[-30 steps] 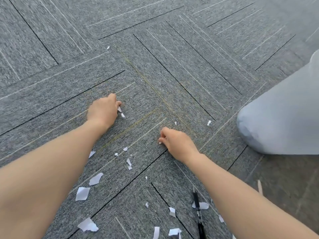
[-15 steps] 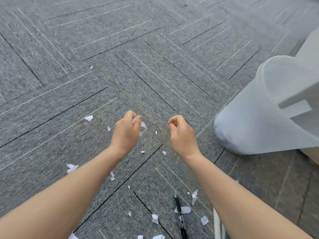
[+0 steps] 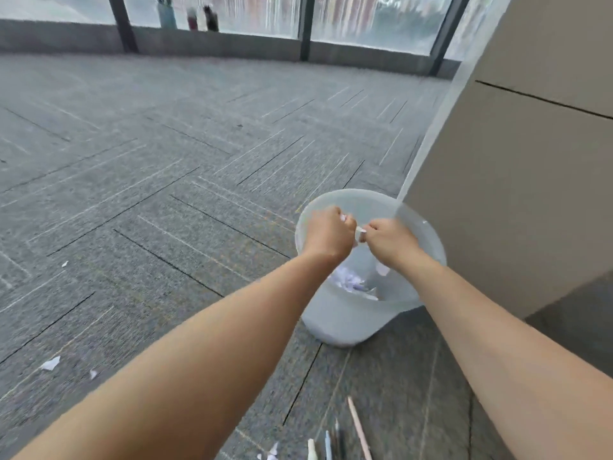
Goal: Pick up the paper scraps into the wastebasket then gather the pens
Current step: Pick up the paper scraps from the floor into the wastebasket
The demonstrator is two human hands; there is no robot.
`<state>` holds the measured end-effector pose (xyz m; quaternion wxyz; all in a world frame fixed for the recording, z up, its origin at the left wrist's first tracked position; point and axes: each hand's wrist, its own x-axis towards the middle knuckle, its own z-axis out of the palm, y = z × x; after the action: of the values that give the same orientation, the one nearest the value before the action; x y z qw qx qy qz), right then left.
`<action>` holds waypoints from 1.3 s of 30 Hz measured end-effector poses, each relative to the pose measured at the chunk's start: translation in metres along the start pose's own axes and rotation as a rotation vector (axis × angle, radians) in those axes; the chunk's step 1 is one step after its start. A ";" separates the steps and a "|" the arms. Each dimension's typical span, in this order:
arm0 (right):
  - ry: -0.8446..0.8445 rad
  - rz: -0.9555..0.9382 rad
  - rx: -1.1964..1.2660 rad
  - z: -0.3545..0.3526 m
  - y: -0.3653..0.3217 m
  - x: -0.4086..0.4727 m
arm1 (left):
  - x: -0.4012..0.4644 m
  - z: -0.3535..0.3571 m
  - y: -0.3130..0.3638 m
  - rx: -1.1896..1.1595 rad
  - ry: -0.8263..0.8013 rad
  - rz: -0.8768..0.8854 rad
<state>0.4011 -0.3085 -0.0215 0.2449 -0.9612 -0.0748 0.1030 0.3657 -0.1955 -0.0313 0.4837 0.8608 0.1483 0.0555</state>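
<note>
A translucent pale wastebasket (image 3: 428,239) stands on the grey carpet beside a beige cabinet, with white paper scraps (image 3: 348,281) lying in its bottom. Both hands hover over its mouth. My left hand (image 3: 326,234) is curled around a small white scrap that peeks out by the fingers. My right hand (image 3: 388,240) pinches another small scrap between fingertips. Loose scraps (image 3: 50,363) lie on the carpet at the left. Several pens (image 3: 335,443) and a pinkish pencil (image 3: 359,426) lie at the bottom edge.
A beige cabinet (image 3: 530,161) rises right of the wastebasket, almost touching it. Floor-to-ceiling windows with dark frames run along the far wall, with bottles (image 3: 202,16) on the sill. Tiny scraps (image 3: 272,451) lie near the pens.
Both hands lifted from the carpet with scraps and moved right to above the wastebasket. The view swung up, showing the room and windows.
</note>
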 end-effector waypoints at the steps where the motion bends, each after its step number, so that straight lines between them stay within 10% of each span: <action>1: -0.058 0.022 0.054 -0.004 0.008 -0.001 | 0.004 0.006 0.003 0.051 -0.021 -0.007; 8: -0.088 0.022 0.145 -0.020 0.024 -0.006 | 0.000 0.014 0.004 -0.053 -0.139 -0.111; 13: 0.175 -0.191 0.138 -0.008 -0.008 -0.018 | -0.019 -0.031 -0.022 -0.161 0.171 0.127; 21: 0.019 -0.754 0.139 0.100 -0.123 -0.095 | -0.099 -0.140 -0.204 0.407 0.285 0.008; 26: -0.386 -0.399 -0.271 0.225 -0.083 -0.076 | -0.153 -0.174 -0.320 0.604 0.096 -0.427; 39: -0.158 0.000 -0.284 0.307 -0.038 -0.030 | -0.174 -0.216 -0.419 0.611 0.251 -0.669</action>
<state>0.2962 -0.1417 -0.2619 0.0999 -0.9751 -0.1074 0.1665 0.0641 0.1313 -0.2656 0.1776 0.8552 0.4847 -0.0460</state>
